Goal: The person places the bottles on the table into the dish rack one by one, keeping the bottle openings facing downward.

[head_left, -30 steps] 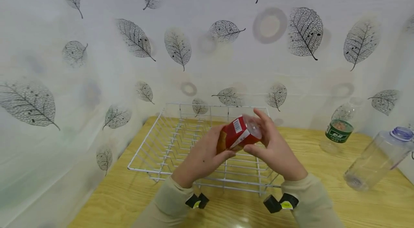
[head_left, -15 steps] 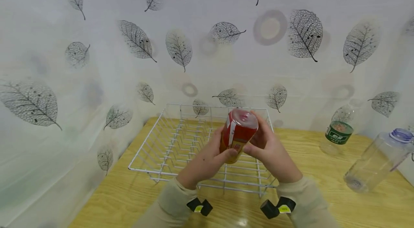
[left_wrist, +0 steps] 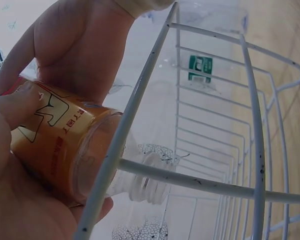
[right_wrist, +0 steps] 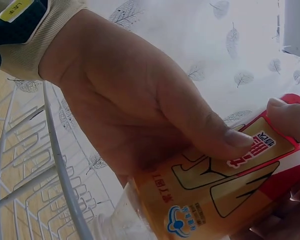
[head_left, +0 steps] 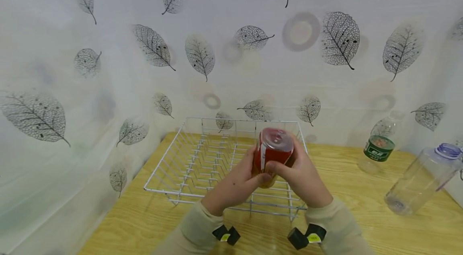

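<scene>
Both hands hold a plastic drink bottle (head_left: 275,151) over a white wire rack (head_left: 169,193). The bottle is upside down and tilted, its clear base facing up and its red and gold label (left_wrist: 60,137) wrapped round the body. My left hand (head_left: 233,188) grips it from the left, and my right hand (head_left: 306,176) holds the right side with its thumb across the front. In the left wrist view the clear threaded neck (left_wrist: 149,180) has no cap and points toward the rack's bars. The right wrist view shows the left thumb lying along the label (right_wrist: 210,200).
On the right of the wooden table (head_left: 347,214) stands a clear bottle with a green label (head_left: 379,148). A larger clear bottle with a purple rim (head_left: 419,180) is nearer. Behind hangs a white curtain with leaf prints (head_left: 253,70).
The bottle has turned from leaning right to base-up, its base now facing the head camera. My right hand has shifted left, its thumb now over the bottle's front. The rack stays put.
</scene>
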`<state>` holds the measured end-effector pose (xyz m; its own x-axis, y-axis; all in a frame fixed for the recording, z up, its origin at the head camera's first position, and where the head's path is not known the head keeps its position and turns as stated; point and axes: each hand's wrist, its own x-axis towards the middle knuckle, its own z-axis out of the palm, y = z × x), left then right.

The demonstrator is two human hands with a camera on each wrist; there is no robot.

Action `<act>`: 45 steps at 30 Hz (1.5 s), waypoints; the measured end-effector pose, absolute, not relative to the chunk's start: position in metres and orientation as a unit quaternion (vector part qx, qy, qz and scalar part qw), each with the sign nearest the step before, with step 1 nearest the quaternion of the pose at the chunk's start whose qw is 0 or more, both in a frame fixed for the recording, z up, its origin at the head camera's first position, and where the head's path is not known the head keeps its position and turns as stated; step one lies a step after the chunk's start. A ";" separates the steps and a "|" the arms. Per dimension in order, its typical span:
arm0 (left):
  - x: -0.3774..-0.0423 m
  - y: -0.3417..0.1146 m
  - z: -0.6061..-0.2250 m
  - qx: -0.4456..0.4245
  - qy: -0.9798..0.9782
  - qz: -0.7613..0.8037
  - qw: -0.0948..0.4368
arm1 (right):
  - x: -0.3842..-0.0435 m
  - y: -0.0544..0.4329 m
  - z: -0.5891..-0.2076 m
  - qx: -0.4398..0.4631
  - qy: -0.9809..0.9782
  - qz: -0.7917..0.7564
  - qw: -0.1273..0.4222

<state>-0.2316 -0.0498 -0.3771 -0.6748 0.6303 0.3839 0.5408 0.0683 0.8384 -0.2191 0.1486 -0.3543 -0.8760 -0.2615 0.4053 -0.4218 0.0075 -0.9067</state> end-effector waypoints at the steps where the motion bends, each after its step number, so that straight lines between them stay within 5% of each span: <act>1: -0.231 -0.050 -0.377 0.402 0.732 0.548 0.038 | -0.219 0.149 -0.354 0.238 -0.711 0.659 0.062; 18: -0.227 -0.077 -0.368 0.308 0.871 0.382 -0.012 | -0.220 0.155 -0.352 0.240 -0.720 0.650 0.041; 33: -0.237 -0.183 -0.368 0.229 0.936 0.261 -0.051 | -0.226 0.163 -0.353 0.214 -0.738 0.639 0.031; 45: -0.244 -0.266 -0.371 0.134 0.951 0.277 -0.025 | -0.226 0.167 -0.353 0.202 -0.747 0.633 0.018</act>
